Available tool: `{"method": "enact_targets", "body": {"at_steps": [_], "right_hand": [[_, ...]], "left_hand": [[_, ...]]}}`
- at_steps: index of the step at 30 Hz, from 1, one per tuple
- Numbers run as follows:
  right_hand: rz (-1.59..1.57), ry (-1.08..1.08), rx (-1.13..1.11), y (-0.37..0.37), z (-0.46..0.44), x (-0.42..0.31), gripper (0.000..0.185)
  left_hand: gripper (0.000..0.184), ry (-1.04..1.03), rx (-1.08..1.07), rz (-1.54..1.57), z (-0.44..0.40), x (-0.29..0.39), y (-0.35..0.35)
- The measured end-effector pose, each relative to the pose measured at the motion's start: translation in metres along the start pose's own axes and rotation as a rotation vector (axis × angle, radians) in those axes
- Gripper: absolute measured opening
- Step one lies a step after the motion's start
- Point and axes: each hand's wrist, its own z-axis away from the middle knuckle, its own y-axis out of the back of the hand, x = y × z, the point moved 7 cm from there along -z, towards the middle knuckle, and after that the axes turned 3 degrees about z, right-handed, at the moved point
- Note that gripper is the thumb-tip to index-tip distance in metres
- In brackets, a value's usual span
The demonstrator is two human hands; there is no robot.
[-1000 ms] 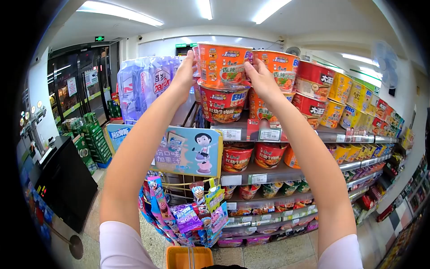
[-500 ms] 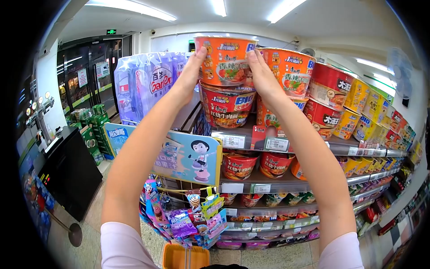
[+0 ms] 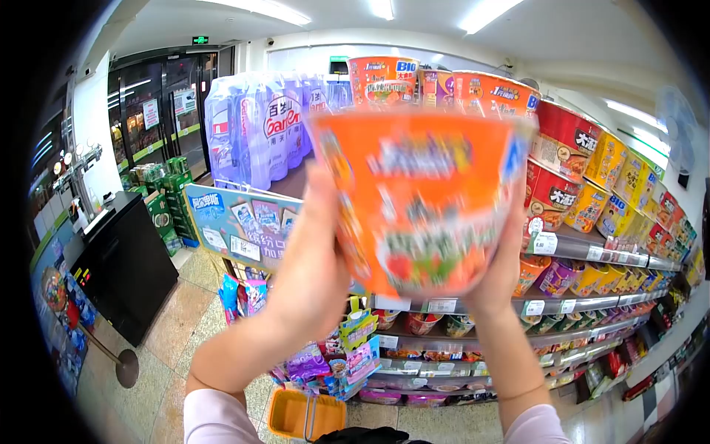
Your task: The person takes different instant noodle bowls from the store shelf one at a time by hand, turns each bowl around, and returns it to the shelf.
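An orange tub of instant noodles point(image 3: 425, 200) fills the middle of the view, close to me and off the shelf, its print blurred by motion. On its left side is my left hand point(image 3: 314, 259), pressed against the wall of the tub. My right hand point(image 3: 503, 259) grips the opposite side, its fingers partly hidden behind the tub. Behind the tub, another orange noodle tub point(image 3: 383, 80) stands on the top shelf, with an orange tub point(image 3: 494, 90) to its right. Red noodle tubs point(image 3: 560, 140) are stacked farther right.
Shelves point(image 3: 584, 248) of noodle tubs run off to the right. Purple-wrapped water bottles point(image 3: 259, 126) stand at the left end, above a blue sign point(image 3: 240, 226) and hanging snack packets point(image 3: 362, 355). An orange basket point(image 3: 285, 414) is on the floor. A black counter point(image 3: 122, 266) stands left.
Both hands have drawn the orange noodle tub off the stack, toward me and down. It looks much larger, and another orange tub shows behind it.
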Motion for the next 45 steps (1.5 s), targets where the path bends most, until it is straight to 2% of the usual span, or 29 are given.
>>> {"method": "enact_targets", "body": {"at_steps": [2,5,6,9,11,13,17,21,25,31,33,35,37,38,39,41,42,43,45], "right_hand": [[-0.123,-0.150,0.067,0.010,0.039,0.018,0.069],[-0.112,-0.263,0.100,0.019,0.072,0.021,0.071],[-0.100,-0.266,0.122,0.022,0.079,0.019,0.071],[-0.060,-0.283,0.216,0.035,0.099,0.013,0.072],[0.011,-0.243,0.265,0.044,0.111,0.005,0.056],[0.096,-0.239,0.334,0.049,0.114,-0.002,0.054],[0.165,-0.222,0.324,0.054,0.124,-0.005,0.056],[-0.011,-0.313,0.373,0.053,0.132,-0.002,0.051],[-0.050,-0.389,0.416,0.070,0.145,0.002,0.049],[-0.122,-0.431,0.510,0.101,0.172,0.001,0.050],[-0.350,-0.653,0.477,0.101,0.189,0.009,0.052],[-0.325,-0.662,0.439,0.107,0.193,0.005,0.054],[-0.340,-0.597,0.435,0.110,0.197,-0.001,0.052],[-0.300,-0.564,0.401,0.109,0.197,-0.004,0.056],[-0.306,-0.569,0.401,0.108,0.197,-0.007,0.056],[-0.015,-0.448,0.319,0.107,0.190,-0.023,0.065],[-0.026,-0.467,0.275,0.108,0.192,-0.023,0.074],[-0.029,-0.468,0.271,0.106,0.193,-0.026,0.074],[-0.007,-0.415,0.326,0.103,0.193,-0.039,0.078]], "left_hand": [[0.055,0.075,-0.014,0.020,0.023,-0.016,0.001],[0.055,0.242,0.034,0.070,0.045,-0.048,0.012],[0.056,0.335,0.075,0.088,0.052,-0.060,0.016],[0.053,0.401,0.041,0.150,0.062,-0.080,0.013],[0.052,0.461,0.006,0.169,0.064,-0.090,0.008],[0.052,0.421,-0.009,0.204,0.061,-0.099,0.009],[0.053,0.484,0.012,0.205,0.057,-0.109,0.010],[0.055,0.525,0.034,0.215,0.068,-0.114,0.006],[0.051,0.555,0.055,0.213,0.080,-0.119,0.004],[0.054,0.502,0.122,0.253,0.103,-0.150,-0.017],[0.054,0.520,0.154,0.346,0.111,-0.161,-0.023],[0.054,0.509,0.163,0.346,0.114,-0.169,-0.027],[0.049,0.454,0.287,0.233,0.120,-0.171,-0.023],[0.045,0.341,0.303,0.159,0.120,-0.174,-0.016],[0.045,0.342,0.309,0.154,0.125,-0.175,-0.018],[0.039,0.203,0.441,0.010,0.131,-0.167,-0.011],[0.035,0.201,0.437,0.020,0.133,-0.161,-0.017],[0.035,0.197,0.440,0.019,0.134,-0.157,-0.022],[0.038,0.089,0.290,0.138,0.134,-0.146,-0.039]]}}
